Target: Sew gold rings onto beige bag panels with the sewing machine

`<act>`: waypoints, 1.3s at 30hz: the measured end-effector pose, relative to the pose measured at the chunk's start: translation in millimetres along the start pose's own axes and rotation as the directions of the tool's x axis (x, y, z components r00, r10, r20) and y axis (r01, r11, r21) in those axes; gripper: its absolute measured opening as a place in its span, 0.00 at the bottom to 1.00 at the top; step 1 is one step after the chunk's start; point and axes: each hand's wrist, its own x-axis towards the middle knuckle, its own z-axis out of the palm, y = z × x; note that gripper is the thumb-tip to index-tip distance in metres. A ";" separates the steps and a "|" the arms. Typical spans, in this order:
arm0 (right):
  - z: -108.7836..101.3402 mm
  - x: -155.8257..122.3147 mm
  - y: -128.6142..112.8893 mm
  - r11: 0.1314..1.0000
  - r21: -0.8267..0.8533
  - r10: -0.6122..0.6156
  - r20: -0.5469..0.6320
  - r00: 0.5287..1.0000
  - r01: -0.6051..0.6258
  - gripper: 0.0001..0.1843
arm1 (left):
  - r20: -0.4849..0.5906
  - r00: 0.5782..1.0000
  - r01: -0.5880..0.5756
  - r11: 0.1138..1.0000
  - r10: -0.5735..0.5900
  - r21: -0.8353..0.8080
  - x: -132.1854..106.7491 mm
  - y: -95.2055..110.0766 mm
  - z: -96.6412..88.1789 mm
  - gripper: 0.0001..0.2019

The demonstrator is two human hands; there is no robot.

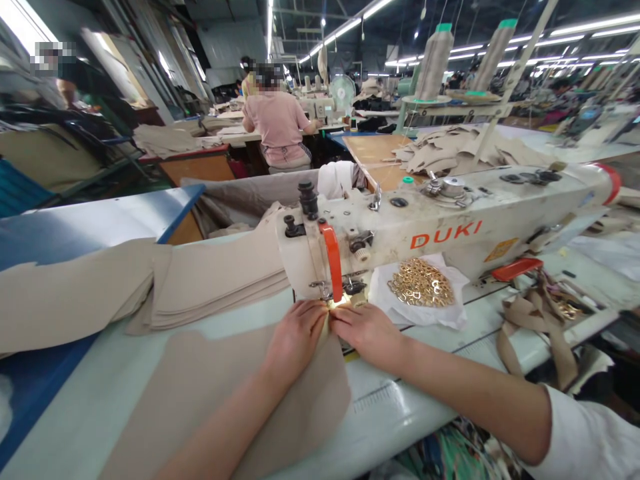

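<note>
A beige fabric piece point(210, 393) lies flat on the pale table in front of a white DUKI sewing machine point(430, 230). My left hand point(296, 337) rests on the fabric with its fingers curled and pressed down at the fabric's far edge, right under the lit needle area point(339, 300). My right hand point(367, 329) lies beside it, fingers together, pinching the same edge from the right. The two hands almost touch at the needle.
A stack of beige cut pieces point(200, 280) lies left of the machine. Gold metal rings point(421, 283) sit on a white cloth under the machine arm. Beige straps point(537, 320) lie at right. A person in a pink shirt point(278, 127) sits at a far table.
</note>
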 end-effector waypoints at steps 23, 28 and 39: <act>4.8 3.2 0.7 0.999 0.022 0.026 0.011 1.000 -0.026 0.06 | 0.012 1.000 0.025 1.000 -0.025 -0.008 1.3 -5.9 1.6 0.11; 3.5 0.8 -1.6 1.000 0.021 0.018 -0.025 1.000 -0.017 0.06 | 0.023 1.000 0.007 1.000 -0.007 0.005 -3.9 -1.7 -3.4 0.12; -0.4 -4.9 -3.5 0.999 0.040 -0.032 -0.017 0.999 0.033 0.05 | 0.168 0.985 0.015 0.994 -0.033 0.112 -17.0 3.1 -7.5 0.16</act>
